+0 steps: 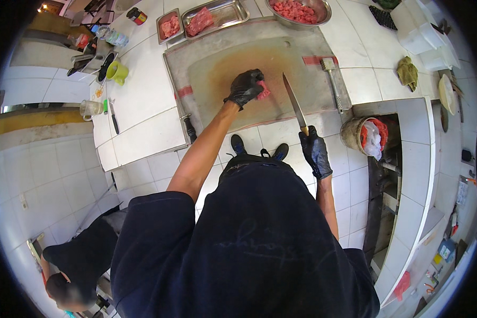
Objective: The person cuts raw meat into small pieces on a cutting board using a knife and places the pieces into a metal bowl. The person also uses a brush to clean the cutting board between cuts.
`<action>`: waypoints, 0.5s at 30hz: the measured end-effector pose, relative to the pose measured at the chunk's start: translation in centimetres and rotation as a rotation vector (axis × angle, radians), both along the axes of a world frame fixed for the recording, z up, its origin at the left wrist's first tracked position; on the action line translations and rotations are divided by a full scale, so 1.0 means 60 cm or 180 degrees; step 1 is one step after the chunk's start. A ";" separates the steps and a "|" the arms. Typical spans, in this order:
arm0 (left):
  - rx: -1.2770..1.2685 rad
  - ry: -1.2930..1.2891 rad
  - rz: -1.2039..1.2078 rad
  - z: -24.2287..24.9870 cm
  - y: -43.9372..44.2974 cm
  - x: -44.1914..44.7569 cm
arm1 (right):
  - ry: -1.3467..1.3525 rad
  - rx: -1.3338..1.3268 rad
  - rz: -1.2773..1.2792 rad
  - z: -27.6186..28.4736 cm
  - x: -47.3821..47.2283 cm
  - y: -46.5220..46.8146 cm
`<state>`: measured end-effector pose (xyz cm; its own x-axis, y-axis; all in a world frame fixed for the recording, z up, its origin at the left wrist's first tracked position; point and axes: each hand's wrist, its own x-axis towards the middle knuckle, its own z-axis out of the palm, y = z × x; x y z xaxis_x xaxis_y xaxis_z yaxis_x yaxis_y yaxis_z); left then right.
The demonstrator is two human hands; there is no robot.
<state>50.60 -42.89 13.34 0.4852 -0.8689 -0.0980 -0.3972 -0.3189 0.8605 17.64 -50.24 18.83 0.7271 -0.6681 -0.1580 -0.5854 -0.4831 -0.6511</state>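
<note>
My left hand [244, 88], in a black glove, is closed on a piece of raw red meat [263, 90] over the stained cutting board [218, 59]. In my right hand [316, 153], also gloved in black, is the handle of a long kitchen knife [295, 101]; its blade points away from me over the board's right part, apart from the meat. Beyond the board stand a metal bowl of diced meat [296, 12], a steel tray with a larger meat piece [200, 21] and a small steel pan holding meat [170, 28].
A meat mallet [332, 85] lies at the board's right edge. A bucket with plastic bags [353, 135] stands below right. On the left counter are a green cup [118, 72], a water bottle [110, 35] and a small knife [114, 116]. Another person [81, 258] is at lower left.
</note>
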 end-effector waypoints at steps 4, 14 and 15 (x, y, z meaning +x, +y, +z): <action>0.0033 0.0054 0.0148 0.027 -0.003 0.011 | 0.0045 0.0009 0.0078 -0.002 0.008 0.008; -0.0679 -0.2233 0.1439 0.018 0.009 -0.019 | 0.0021 0.0060 0.0374 0.007 0.060 0.028; -0.1033 -0.2368 0.1225 0.023 0.019 -0.034 | 0.0038 0.0030 0.0391 0.007 0.061 0.028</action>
